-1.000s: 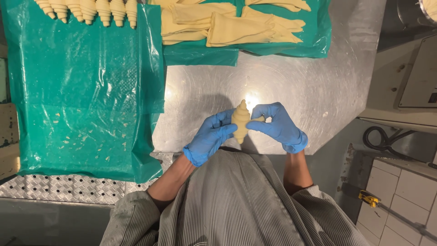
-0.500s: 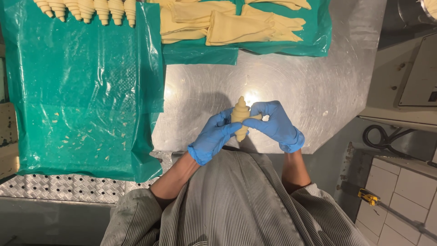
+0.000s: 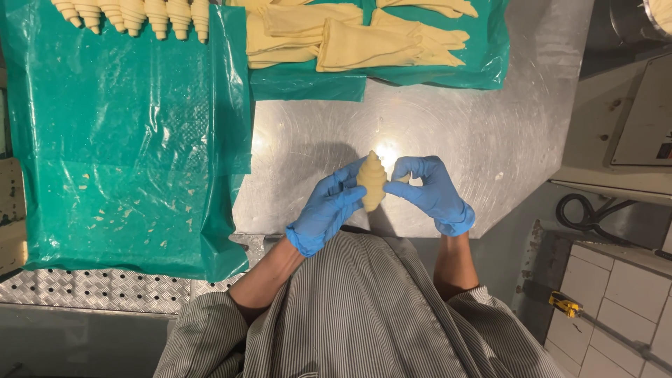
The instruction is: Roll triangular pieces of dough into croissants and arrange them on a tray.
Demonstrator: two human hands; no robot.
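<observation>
Steel counter (image 3: 476, 133) fills the view, with a green plastic sheet (image 3: 126, 140) at nine o'clock. Flat dough triangles (image 3: 364, 35) lie at twelve, shaped rolls (image 3: 133, 14) at eleven. Dead centre, the left hand (image 3: 329, 210) and right hand (image 3: 430, 192) — both blue-gloved — pinch a rolled dough piece (image 3: 372, 180) between fingertips.

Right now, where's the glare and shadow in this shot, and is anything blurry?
Head view: bright glare on the steel table just above the rolled dough piece, with a dark shadow up-left of the left hand; shiny highlights on the green plastic sheet; both the right hand and the dough look sharp; edges bend slightly from the wide lens.
</observation>
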